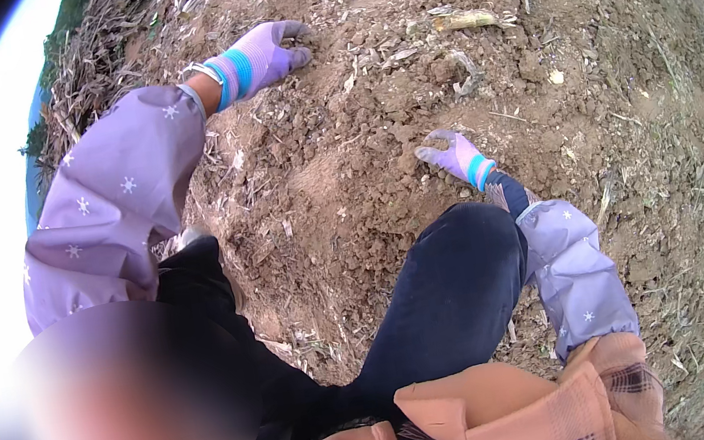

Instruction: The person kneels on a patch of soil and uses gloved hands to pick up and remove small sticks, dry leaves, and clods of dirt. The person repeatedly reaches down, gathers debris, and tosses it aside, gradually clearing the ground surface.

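Note:
My left hand (278,53), in a purple work glove with a turquoise-striped cuff, reaches to the soil (325,122) at the upper left. Its thumb and fingers are apart at the crumbly earth, and I cannot tell whether anything lies between the fingertips. My right hand (451,153), gloved alike, is lower and to the right, just beyond my bent knee. Its thumb and fingers are spread at the soil beside small round clods (448,181), with nothing visibly held. Purple sleeve covers (118,192) with white snowflake prints cover both forearms.
A piece of dry stalk (466,20) lies at the upper middle, with a curled dry husk (465,72) below it. Dry stalks are heaped (93,60) at the upper left. My dark-trousered knee (464,251) rises close to my right hand. Bits of straw litter the uneven ground.

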A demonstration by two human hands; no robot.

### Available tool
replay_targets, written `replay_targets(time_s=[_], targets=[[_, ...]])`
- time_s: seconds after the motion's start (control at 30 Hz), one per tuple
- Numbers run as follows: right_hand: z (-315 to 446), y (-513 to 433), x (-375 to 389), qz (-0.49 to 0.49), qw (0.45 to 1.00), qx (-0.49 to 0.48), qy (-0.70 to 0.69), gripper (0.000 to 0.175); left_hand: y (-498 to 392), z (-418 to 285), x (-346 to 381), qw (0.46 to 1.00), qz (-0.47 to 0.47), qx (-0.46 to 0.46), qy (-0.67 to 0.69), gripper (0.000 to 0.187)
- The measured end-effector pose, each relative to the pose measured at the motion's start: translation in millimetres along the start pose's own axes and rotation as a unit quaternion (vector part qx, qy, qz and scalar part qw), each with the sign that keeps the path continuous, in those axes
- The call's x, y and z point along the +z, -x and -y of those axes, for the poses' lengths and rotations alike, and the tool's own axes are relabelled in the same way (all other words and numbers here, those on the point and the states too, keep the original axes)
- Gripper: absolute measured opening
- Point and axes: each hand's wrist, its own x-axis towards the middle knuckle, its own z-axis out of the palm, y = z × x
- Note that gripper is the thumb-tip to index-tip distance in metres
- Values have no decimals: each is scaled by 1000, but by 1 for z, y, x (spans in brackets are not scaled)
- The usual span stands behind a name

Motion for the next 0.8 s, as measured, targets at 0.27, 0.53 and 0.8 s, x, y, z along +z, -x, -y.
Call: replay_targets(time_s=[0.27, 0.53, 0.8], targets=[[26, 2, -35, 164, 976, 118, -80, 69, 69, 30, -82, 994, -101, -30, 28, 42], [34, -4, -40, 143, 971, 157, -111, 70, 3, 164, 5, 985, -98, 73, 125, 17], [52, -27, -4, -44, 945, 176, 272, 80, -67, 259, 48, 975, -208, 55, -49, 43]])
